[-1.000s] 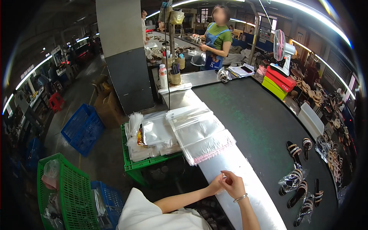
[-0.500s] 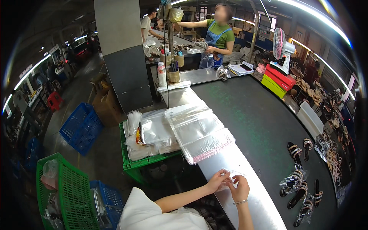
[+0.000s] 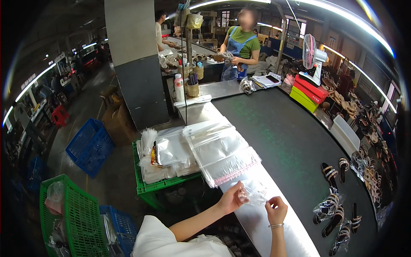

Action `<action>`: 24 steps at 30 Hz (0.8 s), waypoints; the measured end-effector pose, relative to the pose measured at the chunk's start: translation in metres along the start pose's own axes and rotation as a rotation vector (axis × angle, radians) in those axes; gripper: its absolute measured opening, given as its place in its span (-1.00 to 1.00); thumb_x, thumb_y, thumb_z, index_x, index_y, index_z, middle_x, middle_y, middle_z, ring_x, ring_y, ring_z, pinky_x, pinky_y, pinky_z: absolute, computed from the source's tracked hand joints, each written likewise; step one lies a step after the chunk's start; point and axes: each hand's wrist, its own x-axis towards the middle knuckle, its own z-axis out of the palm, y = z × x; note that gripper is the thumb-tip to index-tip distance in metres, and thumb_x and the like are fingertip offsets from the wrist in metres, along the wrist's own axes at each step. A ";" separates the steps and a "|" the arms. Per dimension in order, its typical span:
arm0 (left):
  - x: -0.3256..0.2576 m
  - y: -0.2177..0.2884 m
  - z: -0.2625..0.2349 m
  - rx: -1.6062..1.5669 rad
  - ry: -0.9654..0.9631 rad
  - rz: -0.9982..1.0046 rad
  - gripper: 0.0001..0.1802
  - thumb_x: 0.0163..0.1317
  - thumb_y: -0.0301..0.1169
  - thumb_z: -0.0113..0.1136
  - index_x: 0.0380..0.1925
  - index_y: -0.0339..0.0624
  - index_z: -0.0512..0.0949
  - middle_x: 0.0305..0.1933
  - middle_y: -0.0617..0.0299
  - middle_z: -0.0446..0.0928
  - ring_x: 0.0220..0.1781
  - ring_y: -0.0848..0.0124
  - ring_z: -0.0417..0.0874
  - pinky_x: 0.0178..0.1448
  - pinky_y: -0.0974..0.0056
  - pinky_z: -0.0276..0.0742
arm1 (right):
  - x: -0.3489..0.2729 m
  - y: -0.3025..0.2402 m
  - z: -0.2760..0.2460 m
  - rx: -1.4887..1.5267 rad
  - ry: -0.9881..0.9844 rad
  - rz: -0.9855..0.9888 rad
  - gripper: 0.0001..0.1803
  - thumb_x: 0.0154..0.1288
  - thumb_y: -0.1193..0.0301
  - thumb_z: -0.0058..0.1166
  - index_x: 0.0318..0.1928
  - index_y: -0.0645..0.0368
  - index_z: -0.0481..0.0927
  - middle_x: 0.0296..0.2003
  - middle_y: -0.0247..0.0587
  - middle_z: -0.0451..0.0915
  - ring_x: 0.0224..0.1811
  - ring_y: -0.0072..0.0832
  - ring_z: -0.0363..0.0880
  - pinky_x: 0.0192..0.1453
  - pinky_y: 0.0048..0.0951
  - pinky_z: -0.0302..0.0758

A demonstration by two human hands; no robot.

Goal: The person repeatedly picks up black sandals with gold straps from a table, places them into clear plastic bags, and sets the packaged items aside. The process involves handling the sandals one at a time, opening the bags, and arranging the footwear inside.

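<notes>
My left hand and my right hand both pinch a small crumpled clear plastic bag, stretched between them over the metal edge strip of the dark conveyor belt. Just beyond my hands lies a stack of flat clear plastic bags with a pink sealing strip along the near edge. Pairs of striped sandals, some wrapped in plastic, lie on the belt to my right.
A green crate at my left carries more bag stacks. Blue crates and a green basket stand on the floor. A person in an apron works at the belt's far end, near a fan and coloured boxes.
My hands have moved apart a little and now stretch the small clear bag between them. The person at the far end has shifted position and lowered an arm.
</notes>
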 end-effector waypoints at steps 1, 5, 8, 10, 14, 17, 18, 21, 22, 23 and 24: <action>-0.002 0.003 0.002 -0.019 -0.062 -0.038 -0.69 0.41 -0.08 -0.15 -0.44 0.00 0.33 -0.61 0.44 0.27 -0.57 0.57 0.36 -0.32 0.38 0.43 | 0.001 -0.002 0.000 0.013 -0.008 0.020 -0.90 -0.08 0.57 0.14 -0.52 0.23 0.47 -0.62 -0.32 0.55 -0.63 -0.61 0.44 -0.50 -0.58 0.38; -0.011 0.005 0.017 -0.010 -0.175 -0.107 -0.65 0.40 -0.03 -0.18 -0.45 0.00 0.31 -0.66 0.44 0.11 -0.64 0.62 0.15 -0.51 0.46 0.16 | 0.003 -0.004 0.001 0.074 -0.014 0.052 -0.92 -0.08 0.56 0.11 -0.52 0.23 0.47 -0.63 -0.31 0.54 -0.64 -0.61 0.44 -0.50 -0.59 0.37; -0.016 0.004 0.022 0.029 -0.157 -0.113 -0.68 0.40 -0.07 -0.14 -0.44 -0.01 0.29 -0.69 0.46 0.05 -0.67 0.64 0.09 -0.57 0.47 0.06 | 0.004 0.008 0.000 0.123 0.002 0.075 -0.91 -0.08 0.55 0.12 -0.50 0.24 0.49 -0.62 -0.30 0.56 -0.63 -0.60 0.46 -0.48 -0.58 0.39; -0.019 0.004 0.022 0.153 -0.189 -0.112 -0.71 0.39 -0.13 -0.08 -0.45 -0.01 0.28 -0.69 0.47 0.03 -0.68 0.65 0.07 -0.59 0.47 0.02 | 0.004 0.016 -0.002 0.221 -0.009 0.102 -0.92 -0.07 0.57 0.11 -0.49 0.25 0.49 -0.62 -0.31 0.55 -0.62 -0.63 0.46 -0.49 -0.59 0.38; -0.021 0.003 0.025 0.547 -0.267 -0.107 -0.76 0.36 -0.27 0.01 -0.49 -0.05 0.31 -0.66 0.51 0.07 -0.65 0.69 0.07 -0.59 0.49 -0.03 | 0.008 0.023 -0.013 0.483 -0.042 0.254 -0.94 -0.04 0.63 0.07 -0.49 0.27 0.48 -0.60 -0.35 0.51 -0.58 -0.68 0.44 -0.51 -0.65 0.35; -0.023 -0.005 0.029 0.774 -0.280 -0.049 -0.79 0.34 -0.32 0.03 -0.48 -0.11 0.38 -0.62 0.51 0.17 -0.63 0.71 0.11 -0.58 0.51 0.00 | 0.002 0.031 -0.027 0.592 -0.062 0.303 -0.94 -0.03 0.63 0.07 -0.46 0.29 0.49 -0.59 -0.31 0.53 -0.57 -0.66 0.46 -0.50 -0.66 0.36; -0.022 -0.007 0.031 0.846 -0.292 -0.024 -0.79 0.33 -0.32 0.04 -0.47 -0.12 0.41 -0.61 0.51 0.20 -0.62 0.72 0.13 -0.57 0.52 0.01 | 0.006 0.032 -0.032 0.564 -0.099 0.295 -0.92 -0.01 0.63 0.08 -0.43 0.32 0.51 -0.57 -0.27 0.56 -0.57 -0.63 0.47 -0.50 -0.64 0.37; -0.021 -0.010 0.032 1.272 -0.351 0.306 -0.63 0.30 -0.33 0.08 -0.68 -0.18 0.35 -0.73 0.34 0.20 -0.69 0.59 0.23 -0.60 0.36 0.13 | 0.011 0.040 -0.039 0.517 -0.243 0.416 -0.84 0.10 0.46 0.19 -0.37 0.31 0.55 -0.50 -0.24 0.60 -0.44 -0.60 0.53 -0.40 -0.60 0.40; -0.018 -0.008 0.030 1.443 -0.455 0.421 -0.62 0.28 -0.31 0.11 -0.70 -0.19 0.34 -0.73 0.27 0.20 -0.71 0.46 0.25 -0.60 0.31 0.15 | 0.013 0.034 -0.044 0.442 -0.255 0.377 -0.79 0.14 0.37 0.19 -0.37 0.29 0.56 -0.48 -0.27 0.61 -0.43 -0.60 0.53 -0.37 -0.58 0.42; -0.015 -0.009 0.029 1.598 -0.575 0.560 -0.60 0.25 -0.29 0.14 -0.72 -0.20 0.34 -0.74 0.20 0.20 -0.72 0.34 0.27 -0.60 0.26 0.16 | 0.018 0.032 -0.051 0.297 -0.276 0.317 -0.77 0.19 0.32 0.14 -0.38 0.28 0.57 -0.50 -0.29 0.61 -0.45 -0.59 0.53 -0.34 -0.53 0.44; -0.011 -0.016 0.023 1.689 -0.613 0.679 -0.59 0.22 -0.27 0.17 -0.73 -0.19 0.33 -0.74 0.18 0.22 -0.72 0.25 0.28 -0.61 0.24 0.16 | 0.021 0.051 -0.059 0.167 -0.223 0.221 -0.76 0.22 0.30 0.09 -0.37 0.27 0.57 -0.52 -0.28 0.61 -0.48 -0.58 0.53 -0.33 -0.50 0.45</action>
